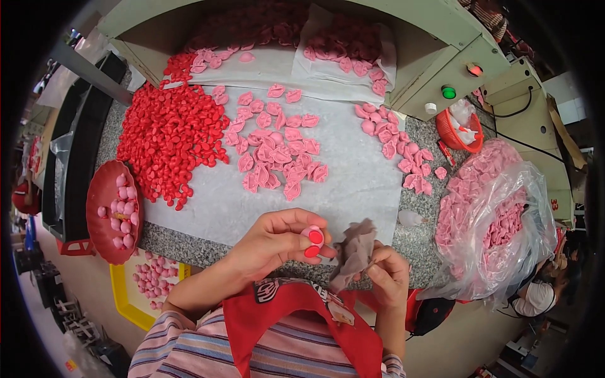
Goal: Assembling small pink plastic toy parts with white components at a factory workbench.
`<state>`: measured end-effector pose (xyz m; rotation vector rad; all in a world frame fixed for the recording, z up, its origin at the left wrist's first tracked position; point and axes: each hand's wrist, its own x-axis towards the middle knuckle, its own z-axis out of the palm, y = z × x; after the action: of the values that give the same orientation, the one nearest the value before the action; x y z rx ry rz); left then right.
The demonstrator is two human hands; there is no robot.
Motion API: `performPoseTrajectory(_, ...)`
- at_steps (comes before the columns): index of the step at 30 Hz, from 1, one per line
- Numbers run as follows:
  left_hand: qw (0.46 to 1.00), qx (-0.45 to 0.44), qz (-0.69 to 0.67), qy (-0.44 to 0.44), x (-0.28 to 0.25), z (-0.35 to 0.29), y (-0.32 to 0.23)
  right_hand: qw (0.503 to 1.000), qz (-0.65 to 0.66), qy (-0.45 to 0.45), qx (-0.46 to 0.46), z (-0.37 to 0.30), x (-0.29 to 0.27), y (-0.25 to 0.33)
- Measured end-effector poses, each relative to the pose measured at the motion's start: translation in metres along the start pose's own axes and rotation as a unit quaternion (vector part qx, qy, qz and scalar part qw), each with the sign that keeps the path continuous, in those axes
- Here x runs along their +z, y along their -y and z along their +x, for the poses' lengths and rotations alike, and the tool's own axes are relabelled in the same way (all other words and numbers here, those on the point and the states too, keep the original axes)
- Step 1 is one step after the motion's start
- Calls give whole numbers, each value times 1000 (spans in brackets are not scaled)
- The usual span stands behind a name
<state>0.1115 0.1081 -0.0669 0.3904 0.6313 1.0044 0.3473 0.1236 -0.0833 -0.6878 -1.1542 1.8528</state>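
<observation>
My left hand is closed around a small rounded pink piece with two red discs on it, pinched between thumb and fingers in front of my apron. Beside it, my right hand grips a crumpled grey cloth, whose upper edge is slightly blurred. The cloth is close to the pink piece; whether they touch I cannot tell. Beyond my hands, hollow pink moulded pieces lie clustered on a white paper sheet. A large heap of small red pieces covers the sheet's left side.
More pink pieces line the sheet's right side. A clear plastic bag of pink parts sits at right, near an orange-red basket and a small white bottle. At left are a red tray and, lower, a yellow tray.
</observation>
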Motion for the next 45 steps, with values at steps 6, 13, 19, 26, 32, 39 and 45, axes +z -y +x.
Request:
performPoseTrajectory(6, 998, 23, -24, -56, 56, -17, -52, 998, -50, -17, -20, 17, 36, 67)
performPoseTrajectory(13, 844, 390, 362, -57, 210, -112, -262, 931, -267, -237, -80, 41, 170, 186)
performPoseTrajectory(19, 532, 604, 506, -310, 277, -107, -456, 745, -597, -175, -241, 13, 241, 204)
performPoseTrajectory(26, 411, 396, 691, -445, 223, -63, -501, 804, -552, -105, -194, -32, 251, 175)
performPoseTrajectory(32, 468, 575, 571, -352, 217, -99, -451, 707, -651, -198, -196, 25, 208, 173)
performPoseTrajectory(39, 652, 507, 497, -267, 147, -87, -278, 683, -694, -193, -123, 103, 113, 153)
performPoseTrajectory(45, 732, 386, 478, -294, 78, -43, -184, 665, -659, -292, -195, 109, 68, 233)
